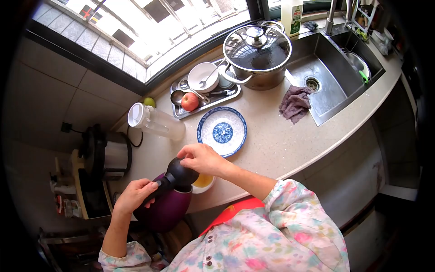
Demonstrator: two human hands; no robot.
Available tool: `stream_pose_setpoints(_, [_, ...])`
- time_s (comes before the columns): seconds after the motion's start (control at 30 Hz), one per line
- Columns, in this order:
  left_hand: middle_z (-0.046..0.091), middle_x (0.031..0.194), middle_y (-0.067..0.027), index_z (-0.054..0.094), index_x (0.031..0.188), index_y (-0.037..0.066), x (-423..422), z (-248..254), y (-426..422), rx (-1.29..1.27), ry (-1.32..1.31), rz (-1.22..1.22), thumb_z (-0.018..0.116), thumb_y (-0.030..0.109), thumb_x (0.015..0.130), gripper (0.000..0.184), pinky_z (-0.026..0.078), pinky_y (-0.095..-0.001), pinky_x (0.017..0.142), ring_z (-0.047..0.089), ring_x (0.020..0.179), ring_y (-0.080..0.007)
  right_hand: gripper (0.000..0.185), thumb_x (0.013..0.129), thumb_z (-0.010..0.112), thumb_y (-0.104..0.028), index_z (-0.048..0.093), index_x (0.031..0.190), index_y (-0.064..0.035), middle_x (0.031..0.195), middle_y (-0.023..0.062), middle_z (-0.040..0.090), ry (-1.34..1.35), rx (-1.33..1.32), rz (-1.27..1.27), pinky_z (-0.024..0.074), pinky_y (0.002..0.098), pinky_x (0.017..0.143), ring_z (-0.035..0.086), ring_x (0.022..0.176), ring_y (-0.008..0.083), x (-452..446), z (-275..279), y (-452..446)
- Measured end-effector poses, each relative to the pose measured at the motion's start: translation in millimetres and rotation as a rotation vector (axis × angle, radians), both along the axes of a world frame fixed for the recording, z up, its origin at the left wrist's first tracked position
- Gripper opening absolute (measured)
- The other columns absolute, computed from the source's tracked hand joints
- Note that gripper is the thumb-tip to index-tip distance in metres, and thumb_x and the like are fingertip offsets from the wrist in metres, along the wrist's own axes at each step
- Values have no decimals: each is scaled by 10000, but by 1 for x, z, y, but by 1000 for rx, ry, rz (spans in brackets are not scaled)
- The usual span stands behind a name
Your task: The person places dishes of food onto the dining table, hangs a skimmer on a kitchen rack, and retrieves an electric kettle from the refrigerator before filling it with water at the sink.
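Note:
My left hand [135,196] is wrapped round a black handle [159,187] at the purple vessel [170,209]. At the other end of that handle is a dark round part [182,173], and the fingers of my right hand [199,158] are bent against it, partly hiding it. Just behind my right hand lies a blue-and-white plate [222,132]. A white bowl with yellow contents [203,181] shows partly under my right forearm. To the left of the plate stands a clear pitcher with a white lid [156,121].
A metal tray [213,104] holds a white bowl, utensils and an apple [190,101]. Behind are a lidded pot [263,59] and a green fruit [149,102]. A cloth [295,104] lies by the sink [335,102]. An electric cooker [113,154] stands left.

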State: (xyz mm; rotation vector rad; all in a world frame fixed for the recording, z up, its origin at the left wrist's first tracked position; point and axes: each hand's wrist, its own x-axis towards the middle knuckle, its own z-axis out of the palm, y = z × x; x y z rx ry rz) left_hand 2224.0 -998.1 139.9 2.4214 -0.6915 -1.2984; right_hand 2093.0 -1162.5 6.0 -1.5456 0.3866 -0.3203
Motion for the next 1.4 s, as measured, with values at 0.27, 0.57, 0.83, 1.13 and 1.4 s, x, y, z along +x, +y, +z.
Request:
stream_pose_setpoints(0.27, [561, 616, -41, 600, 910, -29, -1, 1, -7, 30, -10, -8, 548, 334, 879, 368, 400, -216, 469, 493, 483, -85, 248, 722, 608, -167, 647, 918, -20, 817, 167, 654, -13, 48, -31, 491, 359, 745, 638, 794, 292, -2, 1, -4])
stream_pose_setpoints(0.57, [562, 611, -44, 595, 903, -34, -2, 1, -15, 57, -25, -29, 540, 326, 885, 365, 398, -223, 470, 490, 478, -90, 280, 750, 599, -171, 629, 981, -16, 800, 138, 655, 6, 29, 0, 493, 311, 708, 639, 755, 215, -2, -5, -11])
stream_pose_setpoints(0.83, [559, 608, -44, 593, 897, -40, 0, 0, -19, 76, -31, -47, 541, 343, 884, 386, 396, -226, 469, 487, 474, -91, 283, 753, 594, -171, 628, 985, -13, 800, 136, 656, 6, 48, 14, 492, 313, 715, 639, 764, 215, 0, -7, -14])
stream_pose_setpoints(1.13, [566, 604, -46, 590, 870, -23, 0, 0, -25, 88, -37, -41, 542, 337, 880, 363, 413, -221, 466, 501, 473, -93, 285, 753, 597, -172, 628, 986, -12, 789, 131, 655, 12, 49, 14, 491, 308, 711, 636, 747, 208, 4, -15, -15])
stream_pose_setpoints(1.4, [565, 604, -45, 588, 860, -18, 0, -1, -29, 109, -51, -59, 544, 337, 879, 358, 418, -218, 461, 508, 473, -92, 277, 758, 601, -172, 630, 981, -10, 766, 120, 655, 20, 57, 20, 491, 300, 680, 635, 718, 194, 4, -17, -19])
